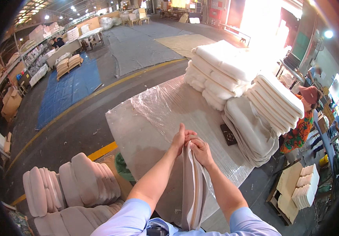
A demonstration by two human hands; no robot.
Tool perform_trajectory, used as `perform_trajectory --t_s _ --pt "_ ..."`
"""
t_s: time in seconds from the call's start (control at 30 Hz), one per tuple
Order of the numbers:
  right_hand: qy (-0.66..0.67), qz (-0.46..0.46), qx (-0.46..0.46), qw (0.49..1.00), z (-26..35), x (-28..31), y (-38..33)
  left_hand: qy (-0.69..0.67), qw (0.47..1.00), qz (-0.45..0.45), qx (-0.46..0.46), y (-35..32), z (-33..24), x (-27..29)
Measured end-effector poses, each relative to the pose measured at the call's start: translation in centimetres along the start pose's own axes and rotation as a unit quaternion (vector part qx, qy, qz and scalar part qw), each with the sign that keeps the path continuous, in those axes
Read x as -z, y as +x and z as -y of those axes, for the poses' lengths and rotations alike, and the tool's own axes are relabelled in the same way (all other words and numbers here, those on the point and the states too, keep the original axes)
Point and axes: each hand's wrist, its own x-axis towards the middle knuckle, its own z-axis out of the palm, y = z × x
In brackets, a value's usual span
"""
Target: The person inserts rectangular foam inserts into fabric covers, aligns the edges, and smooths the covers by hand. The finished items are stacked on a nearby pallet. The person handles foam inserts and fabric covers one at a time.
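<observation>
Head view: a long fabric piece runs from the person's waist out over the table, its long axis pointing nearly straight ahead; its far end lies right at the two hands, so both are about equally near it. The right hand is closed on that end, fingers bent and pinching the cloth; the left hand meets it from the other side, thumb raised and fingers partly extended, and whether it truly grips I cannot tell. The piece is narrow and soft-looking, greyish outside, with white edging beside a tan lengthwise strip. Low to the left sit rounded, pinkish-grey cushions, plump and smooth, packed side by side. Clear plastic film wrinkles glossily across the flat, pale table. Beyond the right hand lies a dark, squarish flat object, just beside limp folded grey fabric; next come white pads in an even pile and, farther, a fluffy white stack with bulging edges. Out on the floor, a creased blue sheet is spread flat.
</observation>
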Motion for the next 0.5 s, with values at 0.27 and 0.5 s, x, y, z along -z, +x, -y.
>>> perform_trajectory --t_s 0.27,0.5 --pt "0.028 -0.078 -0.011 0.997 -2.5 0.3 -1.9 0.309 0.942 0.134 -0.008 1.6 -4.8 -7.0" --pt "0.049 -0.076 -0.015 0.996 -3.7 -0.3 -4.0 0.514 0.829 0.213 0.052 1.0 -3.7 -6.8"
